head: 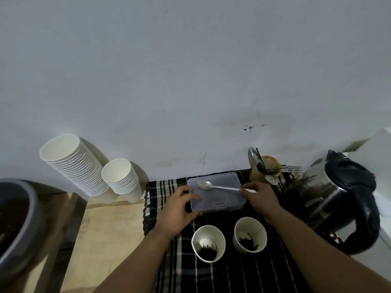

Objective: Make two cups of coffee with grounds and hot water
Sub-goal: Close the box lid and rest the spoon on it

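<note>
Pinching a spoon (213, 186) over the box (220, 197), the right hand (261, 197) risks flicking grounds; the left hand (179, 210) grips the box's opposite edge.

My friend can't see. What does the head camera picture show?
Two hands, left hand and right hand, hold a closed plastic box with a spoon on its lid. Nearer, two paper cups hold coffee grounds; a kettle stands right.

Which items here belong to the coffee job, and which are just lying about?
In use: two white paper cups with grounds; clear lidded plastic box; metal spoon; steel-and-black kettle.
Lying about: stacked white paper cups; cutlery holder; grey bowl.
</note>
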